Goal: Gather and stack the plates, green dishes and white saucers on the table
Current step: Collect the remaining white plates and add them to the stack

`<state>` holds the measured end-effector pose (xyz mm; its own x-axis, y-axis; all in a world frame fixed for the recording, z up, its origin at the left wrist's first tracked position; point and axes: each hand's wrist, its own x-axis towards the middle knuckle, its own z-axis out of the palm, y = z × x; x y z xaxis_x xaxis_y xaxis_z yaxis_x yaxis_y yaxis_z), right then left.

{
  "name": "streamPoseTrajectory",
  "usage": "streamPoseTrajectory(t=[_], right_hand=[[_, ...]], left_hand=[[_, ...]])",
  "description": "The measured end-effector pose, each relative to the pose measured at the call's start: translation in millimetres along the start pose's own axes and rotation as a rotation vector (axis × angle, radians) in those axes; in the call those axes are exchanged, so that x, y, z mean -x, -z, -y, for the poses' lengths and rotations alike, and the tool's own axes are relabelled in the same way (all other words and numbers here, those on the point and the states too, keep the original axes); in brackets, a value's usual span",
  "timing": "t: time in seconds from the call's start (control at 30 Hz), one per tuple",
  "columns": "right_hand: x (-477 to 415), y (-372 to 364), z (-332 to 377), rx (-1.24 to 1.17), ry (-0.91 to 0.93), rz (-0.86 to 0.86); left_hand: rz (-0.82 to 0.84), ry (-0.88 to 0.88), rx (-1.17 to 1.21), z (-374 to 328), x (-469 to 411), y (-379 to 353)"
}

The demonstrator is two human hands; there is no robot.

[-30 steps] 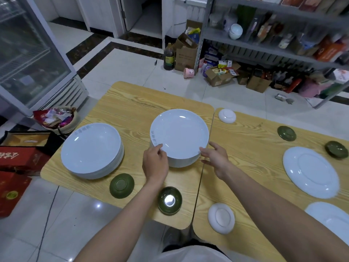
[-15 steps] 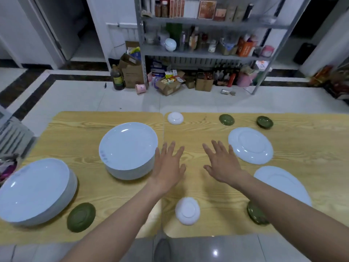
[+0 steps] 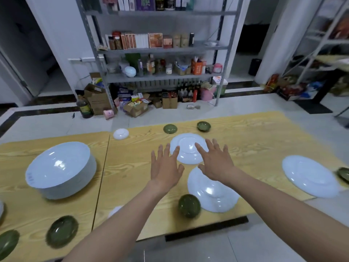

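Note:
A tall stack of white plates [image 3: 60, 170] stands at the left of the wooden table [image 3: 255, 135]. Single white plates lie upside down at the middle [image 3: 188, 151], near the front edge [image 3: 215, 195] and at the right [image 3: 310, 178]. Green dishes sit at the back [image 3: 170, 128] [image 3: 203, 126], at the front [image 3: 189, 205] and at the front left [image 3: 62, 231]. A white saucer [image 3: 120, 133] rests at the back. My left hand [image 3: 166, 165] and my right hand [image 3: 215, 161] hover with spread fingers over the middle plate, holding nothing.
A metal shelf rack [image 3: 160, 48] full of bottles and boxes stands behind the table, with cardboard boxes [image 3: 98, 99] on the floor below it. Another green dish [image 3: 343, 173] peeks in at the right edge. A second rack [image 3: 321, 44] is at the far right.
Both hands left the plate stack and moved right and forward toward the single upside-down plate in the middle. The view swung right, so the stack now sits at the left.

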<state>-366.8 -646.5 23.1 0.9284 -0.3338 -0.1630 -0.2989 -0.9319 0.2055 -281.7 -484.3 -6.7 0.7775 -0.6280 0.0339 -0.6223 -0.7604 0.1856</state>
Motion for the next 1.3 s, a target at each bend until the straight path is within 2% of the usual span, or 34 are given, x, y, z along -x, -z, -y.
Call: streamPoseTrajectory(t=[0.3,0.7,0.87,0.93,1.03,1.17,1.23,1.3], right_hand=[[8.7,-16.3,-62.1,-0.035,-0.010,-0.030],[-52.4,-38.1,-83.8,-0.172,0.030,0.064],[-88.6,-54.9,-93.6,-0.244,0.045,0.092],[-102.3,-61.6,-95.1,-0.365,0.009,0.140],[-123.2,-73.4,-98.8,-0.707,-0.108,0.289],[-155.1,-96.7,-109.9,-1.290,-0.454,0.417],[-172.2,-108.6,-116.6,-1.401,-0.556,0.438],[-187.5,-120.2,-120.3,-1.398,-0.602,0.467]], left_hand=[[0.007,0.007,-0.026,-66.1,-9.0,-4.1],[0.051,0.060,0.073,-73.4,-87.2,-49.8],[0.060,0.104,0.207,-64.1,-119.6,-70.9],[0.111,0.196,0.308,-54.0,-131.4,-80.4],[0.171,0.476,0.607,-41.1,-148.5,-93.1],[0.141,0.944,1.020,-29.6,-164.5,-107.3],[0.129,1.091,1.114,-22.9,-173.3,-118.8],[0.122,1.183,1.140,-18.1,-180.6,-129.7]])
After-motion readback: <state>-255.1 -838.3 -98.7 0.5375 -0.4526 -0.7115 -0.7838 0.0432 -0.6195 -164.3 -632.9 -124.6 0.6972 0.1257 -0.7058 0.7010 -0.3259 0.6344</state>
